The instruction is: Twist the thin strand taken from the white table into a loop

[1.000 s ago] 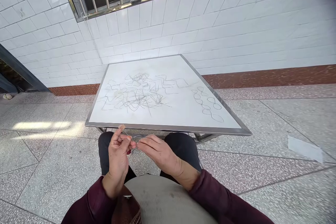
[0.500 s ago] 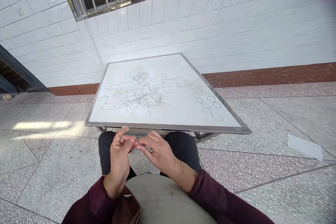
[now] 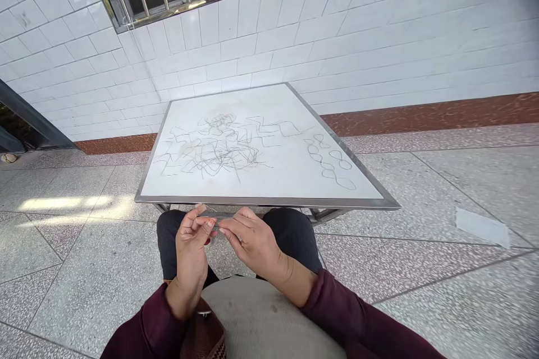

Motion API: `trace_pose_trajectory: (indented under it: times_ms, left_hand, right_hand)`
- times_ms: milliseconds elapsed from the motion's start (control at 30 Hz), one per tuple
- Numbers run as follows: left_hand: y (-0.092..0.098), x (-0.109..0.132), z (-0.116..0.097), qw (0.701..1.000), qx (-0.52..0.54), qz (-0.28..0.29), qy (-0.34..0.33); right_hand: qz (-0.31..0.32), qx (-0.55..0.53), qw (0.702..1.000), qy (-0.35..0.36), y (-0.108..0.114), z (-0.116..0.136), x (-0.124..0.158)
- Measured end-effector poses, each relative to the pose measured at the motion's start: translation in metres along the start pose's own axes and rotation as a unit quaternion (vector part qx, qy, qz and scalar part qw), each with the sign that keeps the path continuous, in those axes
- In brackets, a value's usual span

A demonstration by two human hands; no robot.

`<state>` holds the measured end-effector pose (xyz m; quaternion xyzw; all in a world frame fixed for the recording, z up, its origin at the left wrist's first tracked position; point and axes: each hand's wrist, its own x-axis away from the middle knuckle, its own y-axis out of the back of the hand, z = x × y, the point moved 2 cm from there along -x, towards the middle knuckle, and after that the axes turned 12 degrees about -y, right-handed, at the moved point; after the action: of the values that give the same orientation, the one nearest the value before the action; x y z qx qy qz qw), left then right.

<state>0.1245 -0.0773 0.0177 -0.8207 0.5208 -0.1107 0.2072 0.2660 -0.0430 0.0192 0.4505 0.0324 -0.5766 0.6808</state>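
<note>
The left hand [image 3: 191, 252] and the right hand [image 3: 255, 247] meet just in front of the near edge of a white-topped surface [image 3: 269, 201] with a steel rim, above the person's dark trousers. A thin wire [image 3: 214, 225] runs between them, its long axis lying roughly crosswise, about parallel to that edge. The left hand stands more upright and reaches closest to the surface, with a small tan patch [image 3: 201, 208] on one fingertip, perhaps a plaster.

The fingers [image 3: 197, 224] of the left hand are pinched together on the wire, and the thumb and fingers of the right hand close on it from the other side, though at this size the exact contact is hard to make out.

On the surface, well beyond the hands, lies a tangle of bent wires [image 3: 214, 148]. To its right sits a chain of wire loops [image 3: 330, 162]. Behind the surface rises a white tiled wall [image 3: 337, 39].
</note>
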Motion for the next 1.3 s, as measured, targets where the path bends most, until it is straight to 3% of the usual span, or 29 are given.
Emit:
trace_pose_trajectory:
  times_ms: [367,667,800,900,967,1067,1200,1300]
  left_hand:
    - [0.004,-0.001,0.005,1.0,0.003,0.004,-0.005]
    - [0.0,-0.003,0.005,0.998,-0.032,0.007,-0.057]
    - [0.001,-0.004,0.003,0.997,-0.031,0.012,-0.065]
    - [0.002,-0.005,0.0,0.996,-0.039,0.042,-0.069]
    - [0.002,-0.004,-0.001,0.994,-0.044,0.075,-0.061]
    - [0.003,-0.003,-0.001,0.99,-0.043,0.126,-0.036]
    - [0.005,-0.002,0.001,0.988,-0.045,0.146,-0.013]
    - [0.006,-0.002,0.002,0.989,-0.047,0.138,-0.008]
  right_hand:
    - [-0.021,0.053,0.998,0.017,0.001,0.005,-0.001]
    - [-0.019,0.115,0.993,0.028,0.0,0.008,-0.001]
    - [0.004,0.038,0.999,0.029,0.002,0.008,-0.001]
    - [-0.012,-0.085,0.993,-0.082,0.009,0.002,-0.006]
    - [0.022,-0.177,0.964,-0.196,0.01,-0.004,-0.011]
    - [0.125,-0.341,0.872,-0.329,0.006,-0.01,-0.016]
    - [0.172,-0.492,0.747,-0.412,-0.001,-0.014,-0.014]
    - [0.188,-0.536,0.694,-0.442,-0.004,-0.015,-0.01]
